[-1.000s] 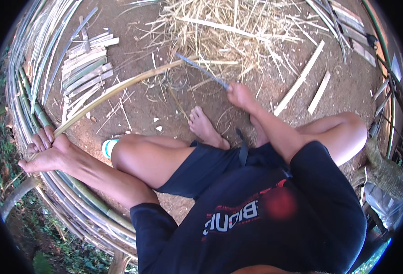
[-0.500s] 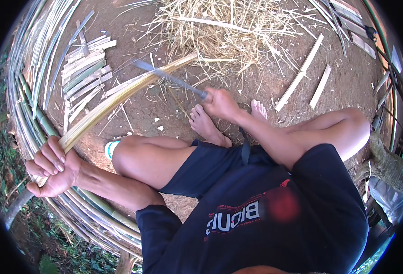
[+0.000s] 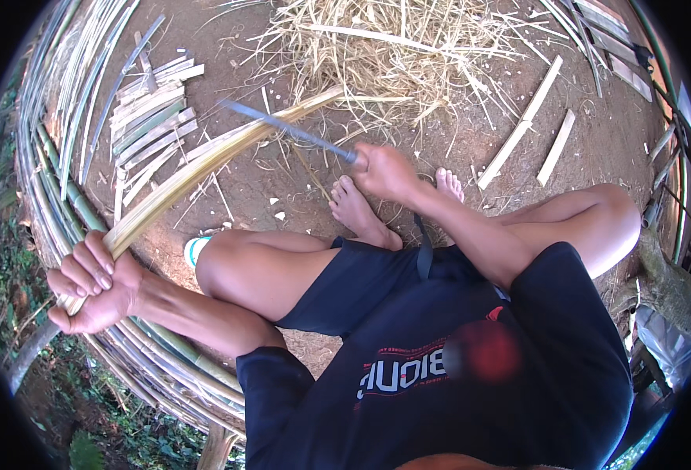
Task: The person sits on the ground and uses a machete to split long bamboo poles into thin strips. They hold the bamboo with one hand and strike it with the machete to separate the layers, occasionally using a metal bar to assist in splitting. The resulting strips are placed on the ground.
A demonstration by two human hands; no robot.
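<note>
My left hand (image 3: pixel 99 282), out at the left, is wrapped round the near end of a long bamboo strip (image 3: pixel 196 168). The strip slants up to the right, and its far end lies by the heap of shavings. My right hand (image 3: pixel 384 172), in front of my feet, grips a knife (image 3: pixel 290 131) by its handle, which the fingers mostly hide. The long narrow blade points up and left and crosses over the strip near its far part. Whether the edge touches the strip I cannot tell.
A heap of pale shavings (image 3: pixel 384 63) lies ahead on the dirt floor. Short split pieces (image 3: pixel 149 117) are stacked at the left, beside long thin strips (image 3: pixel 87 78). Two pale slats (image 3: pixel 521 125) lie at the right. Bundled bamboo poles (image 3: pixel 165 368) curve along the left edge.
The knife's blade has swung slightly, its tip now a little farther left. The view has shifted a little; both hands keep their grips.
</note>
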